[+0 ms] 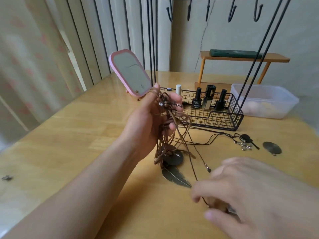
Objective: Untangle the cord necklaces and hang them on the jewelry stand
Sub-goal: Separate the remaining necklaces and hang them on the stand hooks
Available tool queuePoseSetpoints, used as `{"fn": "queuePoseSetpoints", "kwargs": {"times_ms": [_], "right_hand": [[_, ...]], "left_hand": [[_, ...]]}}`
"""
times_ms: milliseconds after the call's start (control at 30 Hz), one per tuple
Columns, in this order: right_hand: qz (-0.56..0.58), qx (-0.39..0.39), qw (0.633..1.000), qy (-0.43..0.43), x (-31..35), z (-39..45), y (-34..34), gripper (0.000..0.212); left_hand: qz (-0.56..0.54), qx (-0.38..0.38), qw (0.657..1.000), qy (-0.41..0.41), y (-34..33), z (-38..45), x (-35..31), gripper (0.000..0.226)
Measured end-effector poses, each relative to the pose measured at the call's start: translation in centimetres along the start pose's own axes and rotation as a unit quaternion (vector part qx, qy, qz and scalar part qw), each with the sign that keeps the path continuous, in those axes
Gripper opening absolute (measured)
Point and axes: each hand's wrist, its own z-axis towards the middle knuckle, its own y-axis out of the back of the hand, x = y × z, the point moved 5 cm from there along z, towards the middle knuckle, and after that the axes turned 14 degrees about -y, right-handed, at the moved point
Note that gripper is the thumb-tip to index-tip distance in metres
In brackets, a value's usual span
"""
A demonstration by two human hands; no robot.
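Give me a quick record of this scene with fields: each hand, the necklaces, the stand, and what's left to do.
left hand: raised, gripping tangled brown cord necklaces
right hand: low, pinching a thin dark cord
pendants: feather pendant and dark disc touching the table
jewelry stand: hooks bare
remaining: untangle, hang all

Home dressing table – pink mirror (131,73), nail polish bottles (196,99), curtain (34,57).

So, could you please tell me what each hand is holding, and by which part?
The left hand grips the tangled brown cord necklaces at their bunched upper cords; the right hand pinches a thin dark cord at its lower end.
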Motion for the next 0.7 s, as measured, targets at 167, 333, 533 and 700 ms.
{"fn": "queuePoseSetpoints", "kwargs": {"times_ms": [167, 333, 533, 700], "right_hand": [[0.142, -0.335, 0.931, 0.014, -1.5, 0.0, 2.4, 0.013], [0.274, -0.372, 0.882, -0.094, -3.0, 1.4, 1.3, 0.004], [0.338, -0.359, 0.857, -0.151, -3.1, 2.2, 0.1, 0.020], [0.285, -0.302, 0.879, -0.234, -3.9, 2.8, -0.6, 0.023]], "left_hand": [[-0.055, 0.011, 0.998, -0.032, -0.6, -0.1, -0.5, 0.048], [-0.076, 0.024, 0.997, -0.020, -1.1, -0.3, -0.2, 0.044], [-0.146, 0.057, 0.988, -0.020, -1.4, -0.3, 0.1, 0.046], [-0.178, 0.104, 0.978, -0.022, -1.5, -0.4, -0.1, 0.046]]}}
